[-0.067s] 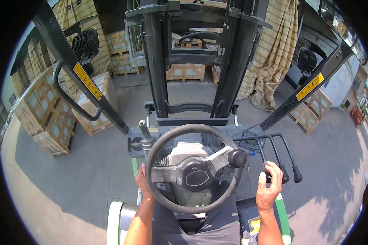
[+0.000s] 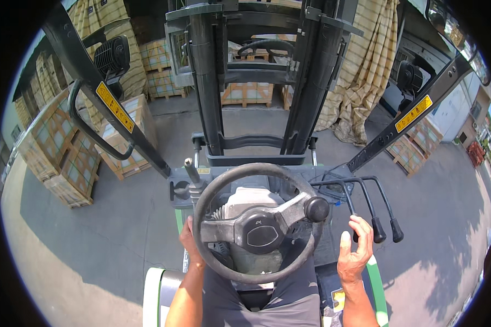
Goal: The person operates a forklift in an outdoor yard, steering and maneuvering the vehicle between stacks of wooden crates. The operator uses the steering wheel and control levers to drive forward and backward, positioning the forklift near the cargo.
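Observation:
I sit behind the black steering wheel (image 2: 258, 279) of a forklift, which has a round spinner knob (image 2: 316, 209) at its upper right. My left hand (image 2: 190, 243) is closed at the left side of the rim; its fingers are partly hidden behind it. To the right of the wheel, my right hand (image 2: 356, 252) is raised, thumb apart from loosely bent fingers. The nearest of three black control levers (image 2: 348, 197) ends in a knob partly hidden by those fingers; whether they touch it is unclear. The other two levers (image 2: 373, 204) stand just beyond.
Ahead rises the dark mast (image 2: 207, 82). Wooden crates (image 2: 65, 150) stand at the left, and another crate (image 2: 248, 94) shows through the mast. A striped curtain (image 2: 360, 82) hangs on the right, with crates (image 2: 416, 147) farther right. A short lever (image 2: 191, 170) stands left of the wheel.
My right hand has shifted slightly left, its thumb and fingers a little farther apart. My left hand stays at the rim.

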Tool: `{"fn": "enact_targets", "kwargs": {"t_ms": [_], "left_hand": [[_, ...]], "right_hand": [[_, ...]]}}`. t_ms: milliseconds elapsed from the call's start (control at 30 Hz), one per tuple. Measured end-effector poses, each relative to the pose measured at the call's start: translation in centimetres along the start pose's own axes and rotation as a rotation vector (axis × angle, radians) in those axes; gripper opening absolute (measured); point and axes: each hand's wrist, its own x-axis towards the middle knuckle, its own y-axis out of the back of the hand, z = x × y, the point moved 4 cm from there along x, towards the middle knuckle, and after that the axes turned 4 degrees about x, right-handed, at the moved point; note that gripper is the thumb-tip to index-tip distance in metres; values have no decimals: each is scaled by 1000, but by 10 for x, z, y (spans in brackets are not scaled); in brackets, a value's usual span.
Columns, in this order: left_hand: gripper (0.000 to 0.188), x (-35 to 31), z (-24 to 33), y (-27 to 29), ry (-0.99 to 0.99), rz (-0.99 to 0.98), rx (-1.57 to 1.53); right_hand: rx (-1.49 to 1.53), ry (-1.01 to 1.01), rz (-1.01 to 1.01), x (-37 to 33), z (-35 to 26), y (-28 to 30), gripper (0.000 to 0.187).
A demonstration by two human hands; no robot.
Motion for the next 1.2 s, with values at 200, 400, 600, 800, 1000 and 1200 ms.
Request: {"fn": "enact_targets", "kwargs": {"t_ms": [200,400,600,800,1000,1200], "left_hand": [[43,6,-7,-5,-66,-108,106],[45,58,27,-27,2,-318,111],[42,57,14,-37,-115,-210,101],[37,51,16,-45,-112,-128,-8],[43,48,12,-52,-179,-143,-50],[44,53,-1,-58,-233,-99,-7]], "right_hand": [[192,55,-53,1,-24,-53,51],[166,150,3,38,-25,-104,38],[208,172,129,53,-24,-137,23],[201,209,172,44,-8,-130,23],[212,214,187,40,4,-130,25],[245,199,215,43,6,-134,25]]}}
